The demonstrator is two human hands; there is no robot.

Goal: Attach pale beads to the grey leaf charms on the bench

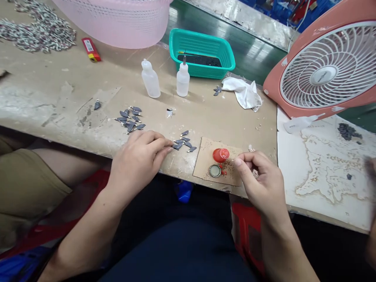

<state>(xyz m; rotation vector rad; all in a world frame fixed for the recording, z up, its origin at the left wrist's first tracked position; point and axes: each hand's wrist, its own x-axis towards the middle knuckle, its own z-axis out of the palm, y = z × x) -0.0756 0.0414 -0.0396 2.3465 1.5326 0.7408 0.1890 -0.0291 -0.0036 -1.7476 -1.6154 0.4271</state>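
Note:
My left hand (138, 156) rests at the table's front edge, its fingers bent and their tips touching a small cluster of dark leaf-shaped metal pieces (183, 141). My right hand (260, 176) is curled, thumb and fingers pinched together over something small I cannot make out. It hovers just right of a red cap (221, 154) and a round metal lid (215, 170), both on a brown card square (205, 160). A second pile of dark leaf pieces (131, 118) lies further left.
Two small plastic squeeze bottles (150, 79) (183, 78) stand mid-table before a teal basket (202, 53). A white rag (243, 93), a pink fan (326, 62), a pink tub (117, 19), a red lighter (91, 49) and a heap of small beads (38, 27) surround them. Another person's leg (26, 184) is at left.

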